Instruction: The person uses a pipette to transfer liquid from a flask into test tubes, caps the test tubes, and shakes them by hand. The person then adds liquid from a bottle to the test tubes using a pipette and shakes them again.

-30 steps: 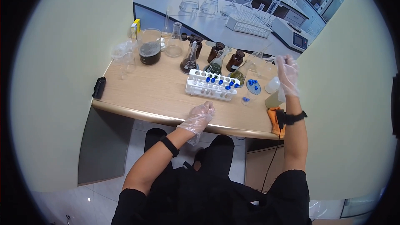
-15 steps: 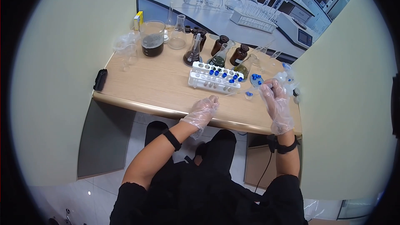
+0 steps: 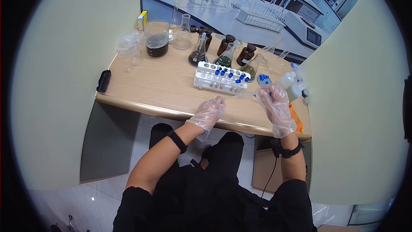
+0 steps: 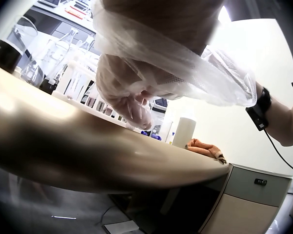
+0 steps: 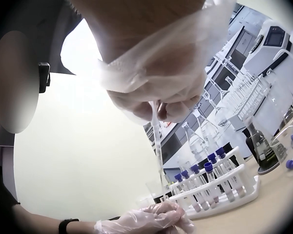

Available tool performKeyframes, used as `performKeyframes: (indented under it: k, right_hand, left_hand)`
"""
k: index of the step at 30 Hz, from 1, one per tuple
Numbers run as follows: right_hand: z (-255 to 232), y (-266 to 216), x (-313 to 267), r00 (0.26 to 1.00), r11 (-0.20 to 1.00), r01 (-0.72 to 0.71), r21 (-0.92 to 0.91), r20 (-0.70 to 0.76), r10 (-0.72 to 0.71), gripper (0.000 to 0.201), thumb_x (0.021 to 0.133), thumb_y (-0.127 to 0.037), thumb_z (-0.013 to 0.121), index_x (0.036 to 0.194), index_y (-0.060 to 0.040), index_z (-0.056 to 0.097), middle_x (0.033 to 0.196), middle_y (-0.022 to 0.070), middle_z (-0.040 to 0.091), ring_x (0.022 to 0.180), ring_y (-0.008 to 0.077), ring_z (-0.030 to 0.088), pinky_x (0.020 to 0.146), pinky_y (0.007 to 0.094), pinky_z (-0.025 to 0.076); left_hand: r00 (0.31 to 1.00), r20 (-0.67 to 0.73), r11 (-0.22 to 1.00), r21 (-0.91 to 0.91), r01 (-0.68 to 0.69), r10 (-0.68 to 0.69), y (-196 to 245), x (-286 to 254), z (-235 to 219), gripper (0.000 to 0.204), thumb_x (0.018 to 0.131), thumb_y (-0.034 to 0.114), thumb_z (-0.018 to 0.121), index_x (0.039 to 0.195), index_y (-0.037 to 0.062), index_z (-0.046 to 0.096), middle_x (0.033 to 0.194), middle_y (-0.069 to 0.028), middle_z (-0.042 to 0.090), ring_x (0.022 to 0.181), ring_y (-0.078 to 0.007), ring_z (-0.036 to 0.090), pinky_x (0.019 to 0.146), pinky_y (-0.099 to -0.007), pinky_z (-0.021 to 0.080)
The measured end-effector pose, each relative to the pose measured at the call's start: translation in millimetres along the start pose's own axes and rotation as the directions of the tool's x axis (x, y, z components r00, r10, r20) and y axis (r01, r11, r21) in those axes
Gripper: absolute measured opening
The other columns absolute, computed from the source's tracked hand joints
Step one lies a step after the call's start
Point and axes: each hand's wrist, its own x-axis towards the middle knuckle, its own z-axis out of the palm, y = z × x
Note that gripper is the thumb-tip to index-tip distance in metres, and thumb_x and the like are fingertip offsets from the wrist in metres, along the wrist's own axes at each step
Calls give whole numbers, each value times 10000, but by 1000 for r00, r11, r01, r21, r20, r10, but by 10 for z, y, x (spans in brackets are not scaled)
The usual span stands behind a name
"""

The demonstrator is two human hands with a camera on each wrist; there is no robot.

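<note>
Two gloved hands work close above the table's near edge: the right hand pinches a clear dropper between curled fingers, and the left hand has its fingers curled in as well, though whether they hold anything cannot be told. The dropper runs from the right hand's grip down towards the left hand, and its lower end passes out of sight behind the left hand's fingers in the right wrist view; contact between them cannot be made out. Just to the right of the right hand's grip are an orange cloth and a whitish plastic bottle. Near the left hand, straight beyond its fingertips, stands a white rack bearing six tubes with blue caps. Past the right hand, a round dish holds loose blue caps. Well to the left of the left hand, a black object lies by the table's side. Behind the rack come three conical flasks with dark or olive liquid, then brown bottles. Farther off, beyond the left hand and to its left, are a clear conical flask, a large beaker with dark liquid, crumpled clear plastic and a yellow box. Farthest from both hands is a backdrop picturing laboratory glassware.
</note>
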Motion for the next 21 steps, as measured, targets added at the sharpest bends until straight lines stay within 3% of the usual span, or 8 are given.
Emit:
performKeyframes:
  k: [7, 10, 14, 21]
  right_hand:
    - [-13, -29, -25, 999, 996, 41, -83, -1, -41, 147, 997, -140, 691, 928, -14, 660, 758, 111, 618, 665, 233, 570, 622, 378, 457]
    - [-33, -138, -33, 999, 999, -39, -26, 18, 39, 188, 992, -145, 705, 878, -6, 648, 714, 101, 582, 630, 205, 524, 593, 365, 426]
    - [2, -150, -25, 1000, 1000, 7, -25, -15, -7, 231, 987, -158, 719, 838, -2, 638, 681, 94, 546, 609, 185, 486, 580, 357, 408]
    - [29, -77, -20, 998, 997, 60, -54, -27, -62, 256, 998, -147, 704, 807, -1, 617, 671, 140, 543, 583, 262, 487, 570, 394, 400]
  left_hand:
    - [1000, -4, 1000, -12, -13, 13, -63, 18, 39, 121, 1060, 221, 564, 1059, 104, 594, 820, -167, 657, 792, -331, 674, 737, -448, 512]
    - [999, 11, 999, -2, 34, -34, -68, 38, 48, 122, 1064, 221, 565, 1058, 102, 593, 827, -163, 667, 784, -316, 686, 735, -438, 519]
    - [1000, 0, 1000, -19, 25, -25, -34, 24, 30, 124, 1064, 223, 566, 1058, 102, 593, 831, -166, 673, 780, -321, 692, 738, -436, 525]
    - [999, 13, 1000, -6, 30, -30, -23, 15, 15, 116, 1062, 216, 555, 1077, 106, 589, 825, -174, 666, 774, -339, 675, 729, -457, 513]
